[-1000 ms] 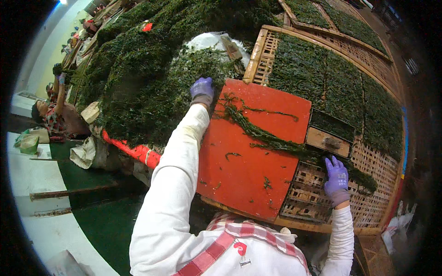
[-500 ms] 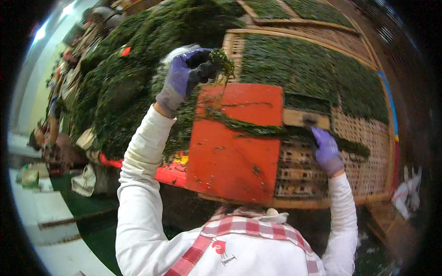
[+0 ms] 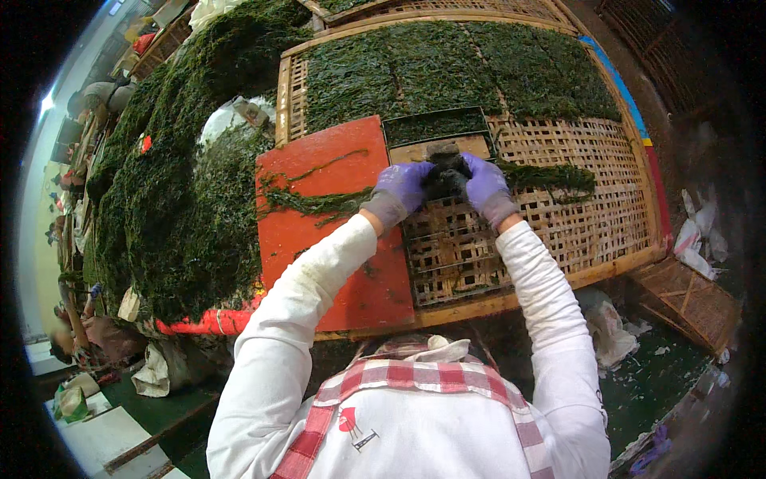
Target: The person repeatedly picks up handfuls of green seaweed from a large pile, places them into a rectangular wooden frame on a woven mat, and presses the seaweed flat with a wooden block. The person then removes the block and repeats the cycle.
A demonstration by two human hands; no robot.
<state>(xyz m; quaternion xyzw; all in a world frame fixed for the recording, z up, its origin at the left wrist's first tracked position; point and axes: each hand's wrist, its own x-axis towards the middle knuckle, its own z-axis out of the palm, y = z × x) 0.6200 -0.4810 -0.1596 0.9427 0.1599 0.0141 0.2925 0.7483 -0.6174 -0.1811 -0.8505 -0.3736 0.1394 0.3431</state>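
Observation:
My left hand (image 3: 401,188) and my right hand (image 3: 485,185), in purple gloves, come together just below a wooden block with a dark handle (image 3: 442,151) in a metal frame (image 3: 432,114). Both have closed fingers on a long dark seaweed strand (image 3: 546,178); their fingertips are partly hidden. The strand runs across the red board (image 3: 331,259) on the left and over the woven bamboo rack (image 3: 590,239) on the right. Beyond the hands, flattened seaweed sheets (image 3: 351,72) cover the upper part of the rack.
A big seaweed heap (image 3: 144,223) with a pale patch fills the left. Another person (image 3: 96,339) is at the far left edge. More racks lie beyond. Plastic bags (image 3: 694,235) and a wooden board (image 3: 686,303) are at the right, above a green floor (image 3: 654,391).
My left hand has come from the heap, where it lifted some seaweed, across the red board to beside my right hand. My right hand has moved up and inward. The view has turned.

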